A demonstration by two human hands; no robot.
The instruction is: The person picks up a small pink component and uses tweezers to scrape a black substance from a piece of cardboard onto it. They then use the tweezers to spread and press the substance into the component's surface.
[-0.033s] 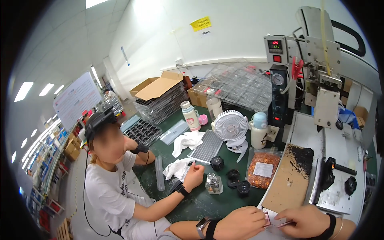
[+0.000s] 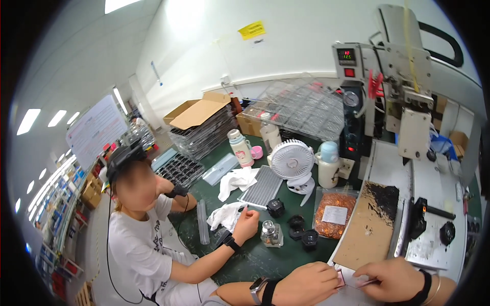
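At the lower right, my left hand (image 2: 306, 283) has its fingers closed, the tips pinching a small flat piece with a reddish edge (image 2: 340, 278). Facing it, my right hand (image 2: 392, 279) is closed too, thumb and forefinger on a thin, dark-edged strip (image 2: 368, 282). Both are too small to name more closely. Something pale and flat lies beneath my fingertips. Just beyond them is a brown cardboard sheet (image 2: 357, 242), with black residue (image 2: 383, 200) at its far end.
A bag of copper-coloured bits (image 2: 334, 211), black round parts (image 2: 309, 238) and a glass bottle (image 2: 270, 234) stand nearby. A white fan (image 2: 292, 160) is behind them. At right stands a machine (image 2: 414, 135) with a metal bed. Left, a co-worker's hand (image 2: 246, 224) holds something small.
My right hand has shifted slightly, and the strip in its fingers sits at a different angle. My left hand stays nearly still. The whole view has moved a little.
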